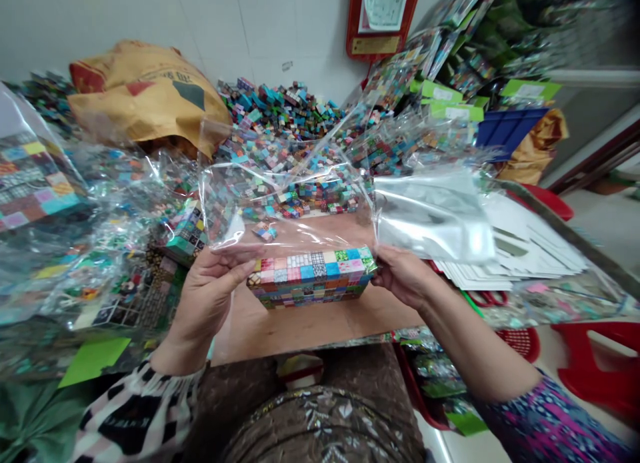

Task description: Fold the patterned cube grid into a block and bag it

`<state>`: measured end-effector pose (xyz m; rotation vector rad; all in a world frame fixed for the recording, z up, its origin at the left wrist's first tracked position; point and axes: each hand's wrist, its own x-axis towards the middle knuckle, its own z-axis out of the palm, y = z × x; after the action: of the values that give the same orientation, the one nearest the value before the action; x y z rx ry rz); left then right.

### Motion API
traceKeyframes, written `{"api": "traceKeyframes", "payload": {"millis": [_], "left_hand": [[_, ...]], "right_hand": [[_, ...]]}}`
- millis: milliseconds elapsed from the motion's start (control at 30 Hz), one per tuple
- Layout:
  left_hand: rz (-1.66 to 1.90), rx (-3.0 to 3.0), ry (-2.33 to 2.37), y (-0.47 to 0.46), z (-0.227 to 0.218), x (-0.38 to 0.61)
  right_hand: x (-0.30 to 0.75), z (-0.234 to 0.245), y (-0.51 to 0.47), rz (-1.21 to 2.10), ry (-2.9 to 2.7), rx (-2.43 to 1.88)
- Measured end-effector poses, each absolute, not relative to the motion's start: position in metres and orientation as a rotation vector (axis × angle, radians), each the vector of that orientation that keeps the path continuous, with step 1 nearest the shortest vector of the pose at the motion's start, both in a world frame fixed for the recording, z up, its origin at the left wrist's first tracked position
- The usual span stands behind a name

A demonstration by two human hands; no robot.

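Observation:
A clear plastic bag (295,231) is stretched between my two hands over a brown board (285,330). Along its lower edge lies a neat block of small patterned cubes (313,270), in several rows and many colours. My left hand (213,286) pinches the bag at the left end of the block, thumb on top. At the right end, my right hand (403,276) grips the bag's other corner, with some fingertips hidden behind the plastic. Behind the bag spreads a heap of loose patterned cubes (285,160).
Filled bags of cubes (120,250) crowd the left side, below a yellow sack (150,96). On the right are a stack of clear empty bags (435,213), white cards (530,243), red-handled scissors (487,298) and a blue bin (507,131). A red chair (600,363) stands beyond.

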<state>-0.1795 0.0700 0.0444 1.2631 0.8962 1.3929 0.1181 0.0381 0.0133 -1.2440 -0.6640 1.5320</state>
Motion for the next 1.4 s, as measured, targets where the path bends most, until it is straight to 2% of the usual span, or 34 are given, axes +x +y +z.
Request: {"api": "traceKeyframes", "payload": {"millis": [467,1400], "left_hand": [[1.41,1.3,0.902,0.069,0.043,-0.179],[1.379,1.326,0.947,0.072,0.037,-0.184]], "right_hand": [[0.126,0.017,0.024,1.712,-0.479,-1.086],[0.129,0.001,0.023,1.619,-0.663,-1.019]]}}
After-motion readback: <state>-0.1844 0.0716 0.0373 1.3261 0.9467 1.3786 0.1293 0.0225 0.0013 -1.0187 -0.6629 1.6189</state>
